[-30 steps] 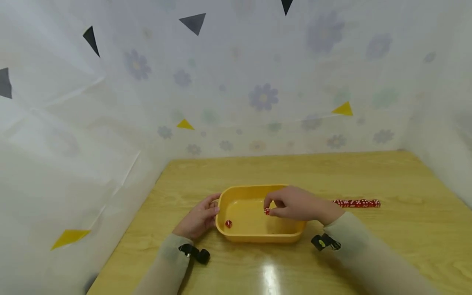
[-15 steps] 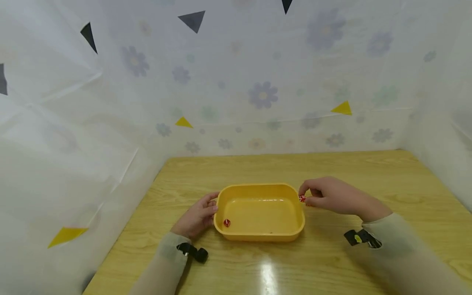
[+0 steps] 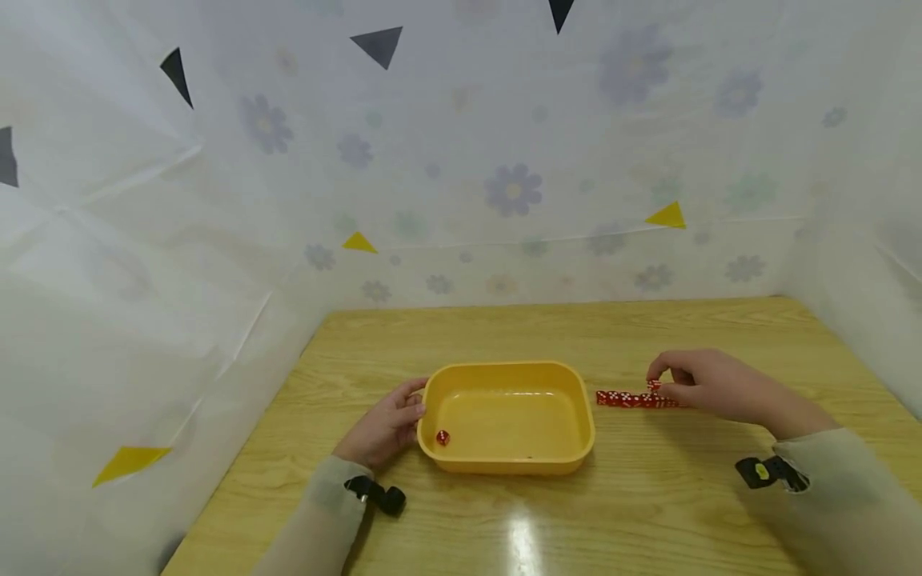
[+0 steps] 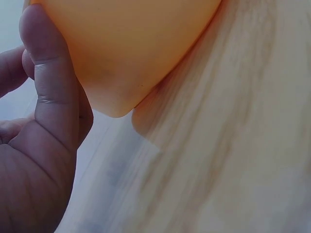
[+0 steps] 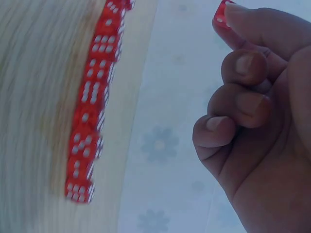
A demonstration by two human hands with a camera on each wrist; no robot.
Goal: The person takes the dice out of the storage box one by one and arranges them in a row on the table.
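Here my right hand [image 3: 709, 386] pinches a small red plastic die [image 5: 221, 15] over the row of red dice [image 3: 637, 399] on the bench (light, hard, slippery, so I'd judge opposite faces the place to grasp); left hand [image 3: 385, 424] steadies the yellow plastic tub [image 3: 507, 460].

Glossy varnished wood counter [image 3: 648, 496]; smooth matt yellow plastic tray [image 3: 504, 460] on it; beside the tray, translucent shiny red plastic dice [image 3: 630, 398].

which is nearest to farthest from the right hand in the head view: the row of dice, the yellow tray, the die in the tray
1. Row of dice: just left of the right hand, its right end under the fingers.
2. Yellow tray: centre of the table, left of the row.
3. Die in the tray: near-left corner, by the left hand.
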